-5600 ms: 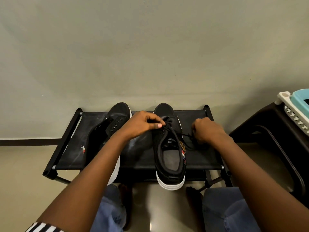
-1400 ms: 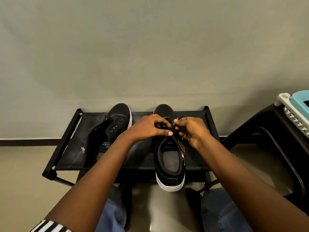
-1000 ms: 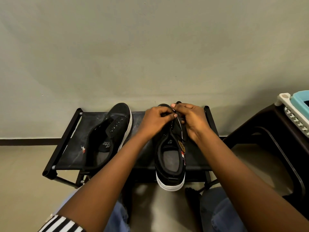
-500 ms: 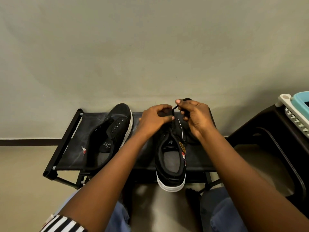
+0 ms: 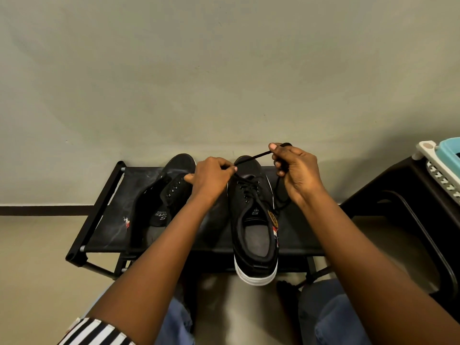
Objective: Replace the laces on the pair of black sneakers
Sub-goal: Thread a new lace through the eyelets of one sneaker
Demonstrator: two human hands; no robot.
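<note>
Nearest you, your knees sit just under the bench [image 5: 104, 215], and the right sneaker [image 5: 254, 220] overhangs its near edge, heel toward you, toe toward the wall; its long axis runs straight away from you. The left sneaker [image 5: 161, 202] lies just beside it on your left, tilted onto its side, eyelets bare, toe also pointing away but angled slightly right.

Farther out, over the right sneaker's eyelets, your left hand [image 5: 211, 178] has its fingers curled in a pinch on the lace [image 5: 251, 159] close to the toe-end eyelets. Your right hand [image 5: 296, 170] is up and to the right of it, fingers closed round the same lace, which stretches taut between the two hands, rising rightward. A slack tail drops from your right hand onto the bench beside the shoe.

The next eyelet probably lies below and toward you from both pinches, and your left hand is nearer it.
</note>
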